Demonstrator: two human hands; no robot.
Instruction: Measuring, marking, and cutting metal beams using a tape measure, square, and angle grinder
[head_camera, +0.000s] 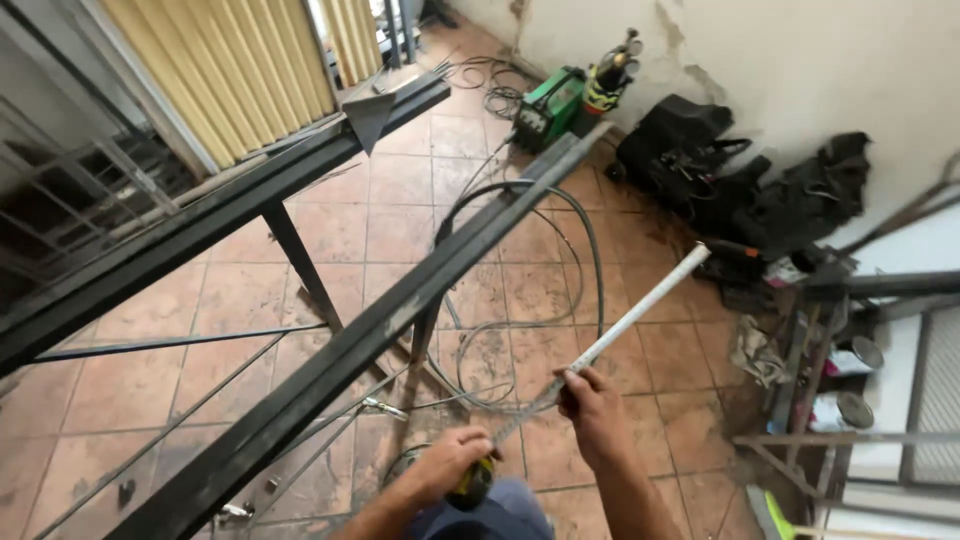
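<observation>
My left hand (447, 462) grips the yellow and black case of a tape measure (472, 484) low in the head view. Its pale blade (640, 310) runs up and to the right, ending near the black bags. My right hand (592, 405) pinches the blade a short way from the case. Both hands hover beside a long dark steel bar (390, 320) that crosses the view diagonally.
A second dark steel bar (200, 225) lies parallel at the left on thin legs. On the tiled floor are looped cables (560, 200), a green welding machine (547, 108), black bags (760, 190), paint cans (850, 385) and scrap metal at the right.
</observation>
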